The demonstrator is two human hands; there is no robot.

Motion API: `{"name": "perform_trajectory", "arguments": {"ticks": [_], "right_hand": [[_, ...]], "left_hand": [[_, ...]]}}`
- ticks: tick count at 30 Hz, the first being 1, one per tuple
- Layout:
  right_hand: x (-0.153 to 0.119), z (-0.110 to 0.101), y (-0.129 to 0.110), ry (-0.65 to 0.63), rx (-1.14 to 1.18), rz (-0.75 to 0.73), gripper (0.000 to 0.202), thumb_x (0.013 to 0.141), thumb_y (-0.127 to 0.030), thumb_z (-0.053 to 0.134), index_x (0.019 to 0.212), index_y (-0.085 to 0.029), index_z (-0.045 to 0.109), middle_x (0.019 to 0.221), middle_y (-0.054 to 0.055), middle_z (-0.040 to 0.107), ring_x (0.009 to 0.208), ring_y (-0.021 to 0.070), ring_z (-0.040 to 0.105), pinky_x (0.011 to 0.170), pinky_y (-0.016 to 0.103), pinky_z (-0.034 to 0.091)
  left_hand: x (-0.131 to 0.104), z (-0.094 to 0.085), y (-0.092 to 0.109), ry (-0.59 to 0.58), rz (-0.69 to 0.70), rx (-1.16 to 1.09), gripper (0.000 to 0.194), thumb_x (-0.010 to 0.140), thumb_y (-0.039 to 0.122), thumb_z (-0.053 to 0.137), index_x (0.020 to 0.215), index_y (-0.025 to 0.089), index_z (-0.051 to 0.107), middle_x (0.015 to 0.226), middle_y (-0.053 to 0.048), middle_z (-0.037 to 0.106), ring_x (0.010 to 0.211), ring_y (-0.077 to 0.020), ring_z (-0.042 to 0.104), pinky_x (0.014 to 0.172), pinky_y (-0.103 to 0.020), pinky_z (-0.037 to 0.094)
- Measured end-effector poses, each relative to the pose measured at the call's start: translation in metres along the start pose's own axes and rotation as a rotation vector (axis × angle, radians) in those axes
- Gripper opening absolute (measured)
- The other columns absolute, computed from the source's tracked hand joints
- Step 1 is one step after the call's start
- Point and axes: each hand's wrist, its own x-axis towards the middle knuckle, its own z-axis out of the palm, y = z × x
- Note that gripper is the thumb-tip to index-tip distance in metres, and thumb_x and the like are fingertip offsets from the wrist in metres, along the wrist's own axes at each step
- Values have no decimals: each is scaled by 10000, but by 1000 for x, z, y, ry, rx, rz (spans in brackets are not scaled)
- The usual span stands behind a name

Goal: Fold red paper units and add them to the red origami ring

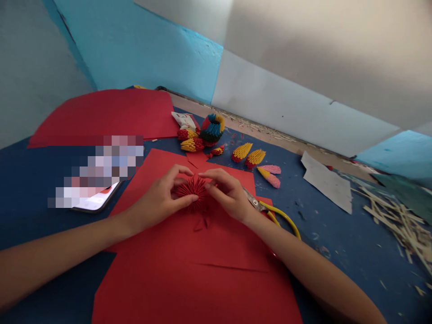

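My round red paper wheel [191, 186] is in the middle of the frame, with no long side. My left hand [164, 193] pinches it, thumb in front. My right hand [230, 194] curls at its right edge; I can't tell if those fingers grip.

The blue table [293, 183] bears red sheets [195, 297], a phone [97, 201], folded-paper pieces [241, 152] and, seemingly, pale wooden slivers [401, 221].
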Motion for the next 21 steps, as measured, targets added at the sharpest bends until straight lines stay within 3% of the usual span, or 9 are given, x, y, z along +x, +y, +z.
{"name": "perform_trajectory", "arguments": {"ticks": [9,21], "right_hand": [[-1,1,-1,0,72,99,131,847,-256,562,956,-203,611,910,36,669,683,105,591,579,231,471],[-1,3,2,-2,123,117,115,850,-283,570,932,-206,596,913,34,653,716,111,591,611,239,478]], "left_hand": [[0,-1,1,23,16,56,334,799,361,654,1028,236,446,897,-6,633,863,-190,658,745,-303,518],[0,0,3,6,-19,-37,330,781,319,670,961,229,409,852,13,610,803,-165,650,658,-257,506]]}}
